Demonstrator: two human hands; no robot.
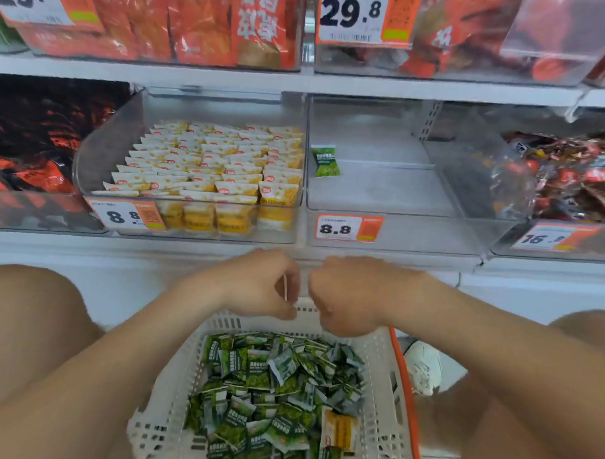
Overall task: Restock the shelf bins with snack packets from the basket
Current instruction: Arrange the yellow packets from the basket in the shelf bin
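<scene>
a: white shelving point(392, 85) is filling the top half of the frame. where are the packets sitting?
b: green snack packets point(265, 395) are lying heaped in the white basket point(381, 364) at bottom centre. one green packet point(324, 160) is standing in the clear bin point(378, 189) right of centre.
a: and your hands?
b: my left hand point(258, 285) and right hand point(344, 296) are hovering curled, side by side, over the basket's far rim. i cannot tell whether either is gripping anything.

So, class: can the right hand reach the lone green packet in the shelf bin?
Probably yes: the bin is open above its front wall, the green packet stands alone inside, and nothing lies between it and the right hand.
</scene>
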